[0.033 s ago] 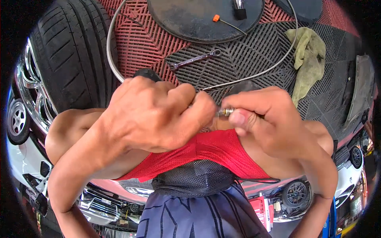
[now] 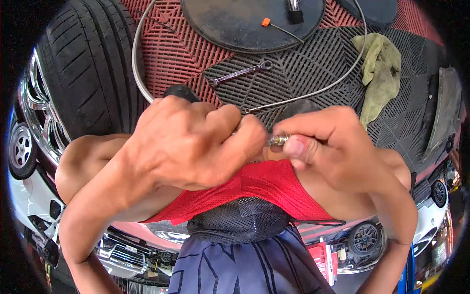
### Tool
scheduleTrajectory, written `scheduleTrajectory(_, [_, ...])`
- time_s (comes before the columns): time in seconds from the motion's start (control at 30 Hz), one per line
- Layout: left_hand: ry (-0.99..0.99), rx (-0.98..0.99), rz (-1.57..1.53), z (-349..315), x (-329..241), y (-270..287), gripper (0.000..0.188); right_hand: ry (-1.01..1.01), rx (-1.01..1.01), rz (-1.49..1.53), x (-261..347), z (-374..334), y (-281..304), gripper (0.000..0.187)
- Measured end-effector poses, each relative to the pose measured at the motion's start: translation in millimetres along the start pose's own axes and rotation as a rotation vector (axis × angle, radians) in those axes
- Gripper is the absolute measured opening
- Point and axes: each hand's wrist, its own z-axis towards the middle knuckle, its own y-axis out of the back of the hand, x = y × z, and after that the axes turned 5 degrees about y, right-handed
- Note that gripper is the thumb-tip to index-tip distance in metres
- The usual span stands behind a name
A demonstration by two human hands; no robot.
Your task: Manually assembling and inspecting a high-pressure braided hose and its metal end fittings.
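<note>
In front of my lap, my right hand [image 2: 330, 142] is closed, its thumb and forefinger pinching a small silver metal fitting [image 2: 279, 140] with a brass-coloured band. Just left of that fitting, my left hand [image 2: 191, 137] is curled into a fist, its fingertips almost touching the fitting. What the left fist grips is hidden from sight. A silver braided hose [image 2: 135, 54] loops over the floor. One side of it runs down behind my left hand, and a small end with an eye [image 2: 248, 110] lies just above my left knuckles.
Beyond my hands, a combination wrench [image 2: 240, 74] lies on red and grey floor tiles [image 2: 169, 44]. Past it sits a round black board [image 2: 220, 24] bearing an orange-tipped rod [image 2: 266, 22]. A large tyre [image 2: 83, 63] stands at left, a greenish rag [image 2: 384, 63] at right.
</note>
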Motion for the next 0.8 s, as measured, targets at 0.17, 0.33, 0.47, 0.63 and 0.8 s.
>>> scheduleTrajectory(0.17, [-0.018,0.058,-0.011,2,0,9,0.025,-0.356,0.184,0.498,0,7,14,0.032])
scheduleTrajectory(0.33, [0.026,0.101,-0.026,-1,-3,11,0.023,-0.189,0.121,0.170,5,4,3,0.029])
scheduleTrajectory(0.47, [0.036,0.096,-0.062,1,-1,10,0.021,0.210,-0.037,-0.133,-7,4,-1,0.016])
scheduleTrajectory(0.63, [0.046,-0.008,0.022,-2,-1,-5,0.033,0.398,-0.104,-0.351,-9,4,-3,0.010])
scheduleTrajectory(0.8, [0.078,-0.016,0.001,3,-5,-2,0.031,0.425,-0.169,-0.503,-8,2,-8,0.017])
